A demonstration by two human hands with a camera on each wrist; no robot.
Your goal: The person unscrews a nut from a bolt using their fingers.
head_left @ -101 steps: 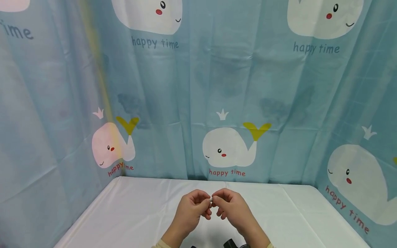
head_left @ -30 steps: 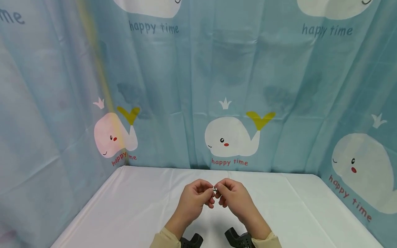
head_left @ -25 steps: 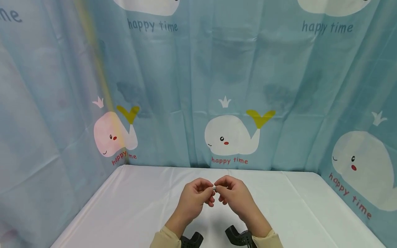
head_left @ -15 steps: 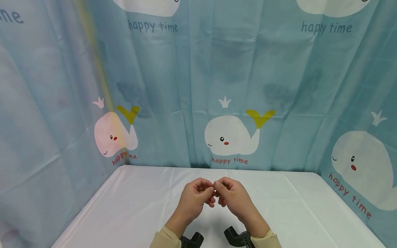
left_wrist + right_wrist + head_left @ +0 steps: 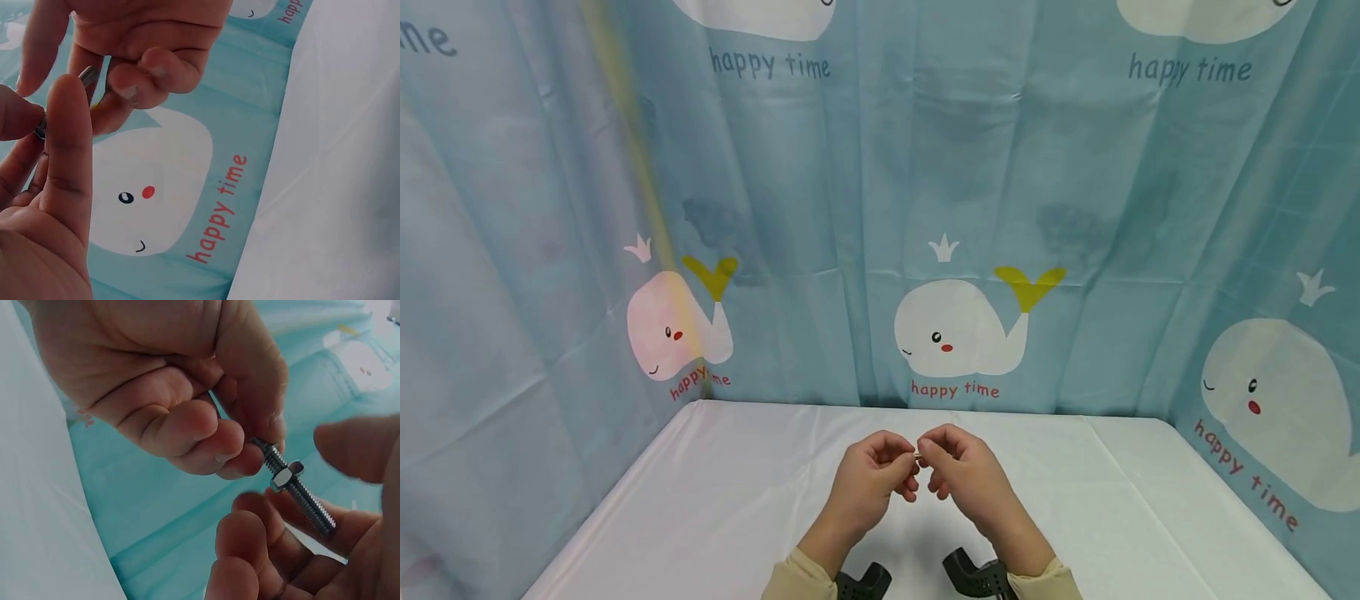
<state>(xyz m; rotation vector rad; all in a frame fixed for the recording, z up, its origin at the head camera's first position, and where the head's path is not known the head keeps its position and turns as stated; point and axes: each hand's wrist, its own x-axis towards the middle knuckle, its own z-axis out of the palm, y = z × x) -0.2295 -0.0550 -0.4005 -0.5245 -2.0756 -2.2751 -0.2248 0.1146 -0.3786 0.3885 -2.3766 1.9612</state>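
Just above the table my left hand (image 5: 863, 483) pinches one end of a small metal threaded bolt (image 5: 312, 509) between thumb and index finger. A hex nut (image 5: 288, 475) sits partway along its thread, beyond the left fingertips. My right hand (image 5: 966, 479) surrounds the bolt's free end; its thumb stands apart, while the index finger lies behind the bolt in the right wrist view. The left wrist view shows only a short piece of thread past the left index finger (image 5: 69, 137). The left fingers hide the pinched end.
A white-covered table (image 5: 737, 500) lies beneath both hands. Blue curtains (image 5: 790, 333) with whale prints enclose its back and sides. Dark wrist-mounted devices (image 5: 973, 575) stick out between the forearms at the bottom.
The view has tilted down since the oldest frame, bringing the sleeves and wrist devices into sight. My right fingers repeatedly close on the bolt and part; since half a second ago they have parted slightly.
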